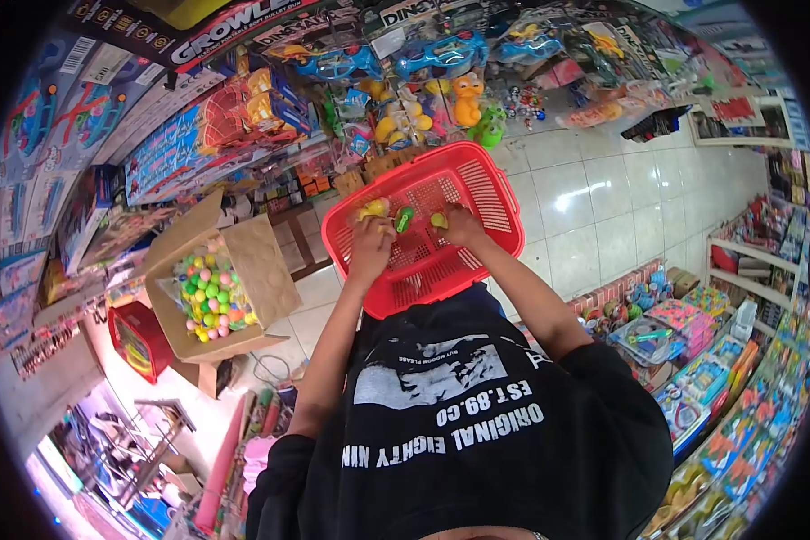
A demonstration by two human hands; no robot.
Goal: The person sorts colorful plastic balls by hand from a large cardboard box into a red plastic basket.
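Observation:
A red plastic basket with slotted sides lies in front of my body. Inside its left part, my left hand has its fingers bent at a yellow item in clear wrapping. My right hand is in the basket too, its fingers closed on a small yellow-green item. Between both hands a green item rests in the basket. Whether my left fingers grip the yellow item is too small to tell.
An open cardboard box of colourful balls stands at the left, beside a red container. Packaged toys line the far side. Tiled floor lies to the right, with more toys at lower right.

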